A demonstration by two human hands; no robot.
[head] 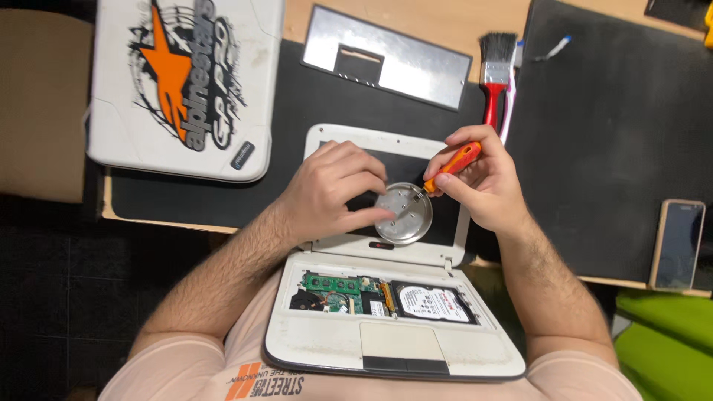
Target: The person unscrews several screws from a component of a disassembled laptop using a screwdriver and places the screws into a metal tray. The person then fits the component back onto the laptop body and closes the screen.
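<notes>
A small white laptop [394,349] lies open on my lap with its keyboard removed, showing a green memory board and a hard drive [434,303] inside. My left hand [334,189] rests its fingers on a round shallow metal dish [403,214] that sits on the laptop's dark screen. My right hand [483,182] grips an orange-handled screwdriver [453,165], its tip pointing down into the dish.
A white laptop lid with an orange star sticker [186,82] lies at the top left. A silvery keyboard plate [386,56] and a red-handled brush [494,70] lie on the black mat [609,148]. A phone [677,243] sits at the right edge.
</notes>
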